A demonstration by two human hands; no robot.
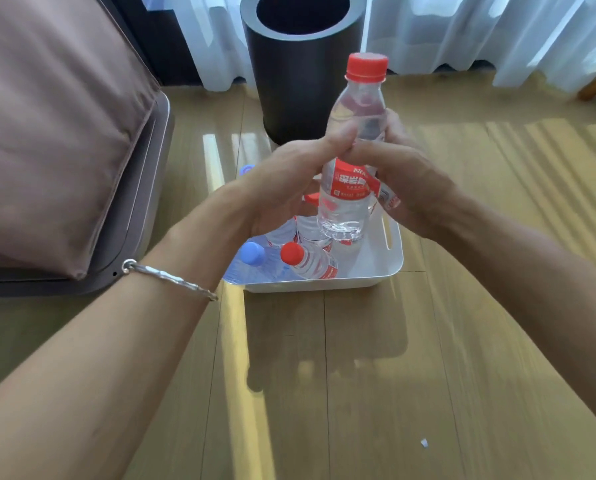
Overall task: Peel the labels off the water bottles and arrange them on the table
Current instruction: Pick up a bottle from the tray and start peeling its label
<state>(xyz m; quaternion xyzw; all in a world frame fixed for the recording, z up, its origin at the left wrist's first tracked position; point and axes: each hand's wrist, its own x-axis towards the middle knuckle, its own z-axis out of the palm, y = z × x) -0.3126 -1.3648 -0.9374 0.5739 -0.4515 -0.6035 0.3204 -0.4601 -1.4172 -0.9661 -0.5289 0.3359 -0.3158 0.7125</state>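
A clear water bottle (353, 112) with a red cap is held upright above a white bin (390, 265). My left hand (282, 181) grips its middle from the left, thumb pressed on the front. My right hand (404, 174) holds it from the right, and a loosened strip of the red label (348, 183) sticks out by its fingers. Inside the bin lie several more bottles, one with a blue cap (252, 252) and one with a red cap (292, 252).
A dark round waste bin (303, 84) stands behind the white bin on the wooden floor. A brown cushion on a grey seat (57, 133) fills the left side. White curtains hang at the back. A small white scrap (424, 443) lies at the lower right.
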